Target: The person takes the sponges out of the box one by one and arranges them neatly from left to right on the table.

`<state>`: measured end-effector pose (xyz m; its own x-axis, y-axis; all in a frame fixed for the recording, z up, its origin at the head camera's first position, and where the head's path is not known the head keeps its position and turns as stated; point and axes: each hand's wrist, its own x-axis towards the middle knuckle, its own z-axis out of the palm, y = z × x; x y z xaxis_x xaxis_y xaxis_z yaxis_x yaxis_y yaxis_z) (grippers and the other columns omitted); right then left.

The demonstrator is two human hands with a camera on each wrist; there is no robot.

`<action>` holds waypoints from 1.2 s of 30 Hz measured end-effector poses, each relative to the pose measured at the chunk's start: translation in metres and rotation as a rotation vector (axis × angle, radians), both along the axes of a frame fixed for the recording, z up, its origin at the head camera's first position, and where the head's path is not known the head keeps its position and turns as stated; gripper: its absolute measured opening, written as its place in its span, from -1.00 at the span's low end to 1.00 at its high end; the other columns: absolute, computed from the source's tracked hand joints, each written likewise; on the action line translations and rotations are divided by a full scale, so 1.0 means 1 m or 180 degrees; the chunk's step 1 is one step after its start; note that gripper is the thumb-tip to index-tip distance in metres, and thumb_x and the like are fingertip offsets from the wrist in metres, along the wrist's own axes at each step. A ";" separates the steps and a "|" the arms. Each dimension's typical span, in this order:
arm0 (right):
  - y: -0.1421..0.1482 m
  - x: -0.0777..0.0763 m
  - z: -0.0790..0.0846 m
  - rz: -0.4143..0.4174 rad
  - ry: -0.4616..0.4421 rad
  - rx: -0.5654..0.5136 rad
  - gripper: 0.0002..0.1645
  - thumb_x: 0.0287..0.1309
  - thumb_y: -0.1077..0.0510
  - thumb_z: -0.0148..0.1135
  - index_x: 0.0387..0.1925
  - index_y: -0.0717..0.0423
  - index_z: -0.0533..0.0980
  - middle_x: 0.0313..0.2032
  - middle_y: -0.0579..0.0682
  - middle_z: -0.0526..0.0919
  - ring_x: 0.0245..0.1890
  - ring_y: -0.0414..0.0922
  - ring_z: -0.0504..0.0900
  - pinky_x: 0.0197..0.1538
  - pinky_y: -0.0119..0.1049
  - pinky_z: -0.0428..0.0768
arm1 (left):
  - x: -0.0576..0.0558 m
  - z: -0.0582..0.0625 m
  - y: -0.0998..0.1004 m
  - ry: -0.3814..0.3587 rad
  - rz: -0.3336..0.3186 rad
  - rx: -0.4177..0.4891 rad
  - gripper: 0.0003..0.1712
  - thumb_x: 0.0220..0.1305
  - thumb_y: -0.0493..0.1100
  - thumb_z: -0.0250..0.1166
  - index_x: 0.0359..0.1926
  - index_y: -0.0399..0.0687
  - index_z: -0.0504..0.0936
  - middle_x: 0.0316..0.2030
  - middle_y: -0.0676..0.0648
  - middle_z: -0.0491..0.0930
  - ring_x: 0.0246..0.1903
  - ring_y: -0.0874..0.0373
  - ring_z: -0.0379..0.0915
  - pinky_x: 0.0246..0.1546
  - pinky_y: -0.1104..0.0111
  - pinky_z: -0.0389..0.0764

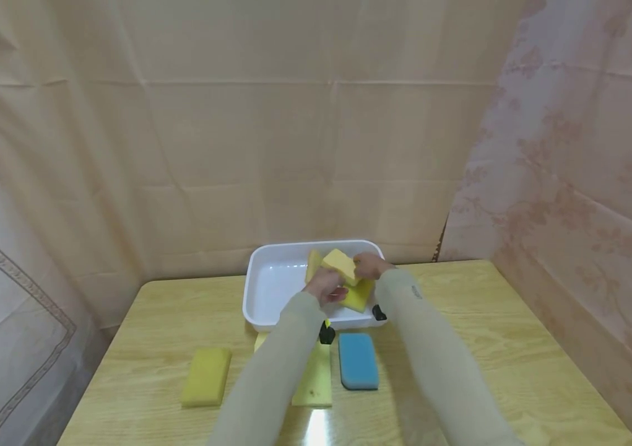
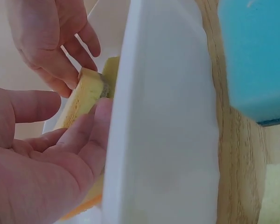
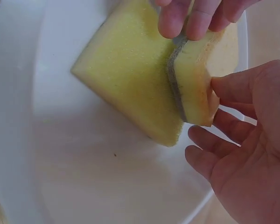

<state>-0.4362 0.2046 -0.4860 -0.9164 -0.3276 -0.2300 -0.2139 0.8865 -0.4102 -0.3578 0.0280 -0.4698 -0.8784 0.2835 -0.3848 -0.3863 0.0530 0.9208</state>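
Note:
My right hand point(image 1: 370, 266) pinches the corner of a thick pale-yellow sponge point(image 1: 340, 265) with a grey layer on one face, thumb and fingers at its edge. The sponge tilts over a flat yellow sponge point(image 3: 126, 70) inside the white tray point(image 1: 271, 288). On the near side of the tilted sponge is my left hand point(image 1: 325, 285), palm turned up in the left wrist view, its thumb apart and its fingertips right at the sponge. Another yellow sponge point(image 1: 312, 265) leans at the left, partly hidden behind the tilted one.
In front of the tray, a blue sponge point(image 1: 358, 362) with a dark underside lies on the wooden table point(image 1: 143, 359). Pale-yellow pieces point(image 1: 314, 381) lie partly under my left sleeve. A yellow sponge point(image 1: 207, 376) is farther left. A beige curtain point(image 1: 293, 155) hangs behind.

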 end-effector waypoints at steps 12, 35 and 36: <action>-0.012 0.042 0.039 -0.0165 0.0145 -0.0311 -0.47 0.10 0.25 0.20 0.09 0.48 0.50 0.01 0.30 0.62 -0.01 0.12 0.54 0.25 -0.03 0.47 | -0.002 0.002 -0.002 0.0036 0.0014 -0.0087 -0.51 0.26 -0.47 0.06 0.23 -0.31 0.45 0.06 -0.24 0.54 -0.31 0.07 0.51 -0.14 0.29 0.66; -0.012 0.072 0.031 -0.0762 0.0310 -0.1227 -0.38 0.18 0.23 0.28 0.20 0.54 0.43 0.07 0.42 0.59 0.06 0.22 0.58 0.21 0.04 0.53 | 0.005 0.003 -0.007 0.0783 0.0067 -0.0814 -0.40 0.19 -0.35 0.21 0.30 -0.31 0.46 -0.17 -0.18 0.62 -0.33 0.06 0.54 -0.32 0.35 0.63; -0.011 0.074 0.031 -0.0793 0.0330 -0.1277 -0.34 0.17 0.22 0.29 0.24 0.54 0.40 0.10 0.44 0.58 0.09 0.24 0.57 0.22 0.05 0.52 | 0.005 0.002 -0.006 0.0840 0.0093 -0.0835 -0.37 0.18 -0.35 0.21 0.32 -0.32 0.44 -0.10 -0.20 0.62 -0.31 0.04 0.56 -0.31 0.33 0.63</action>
<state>-0.3623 0.1934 -0.4546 -0.9897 -0.1394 -0.0336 -0.0731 0.6922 -0.7180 -0.3527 0.0215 -0.4676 -0.9633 0.1787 -0.2004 -0.1423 0.2931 0.9454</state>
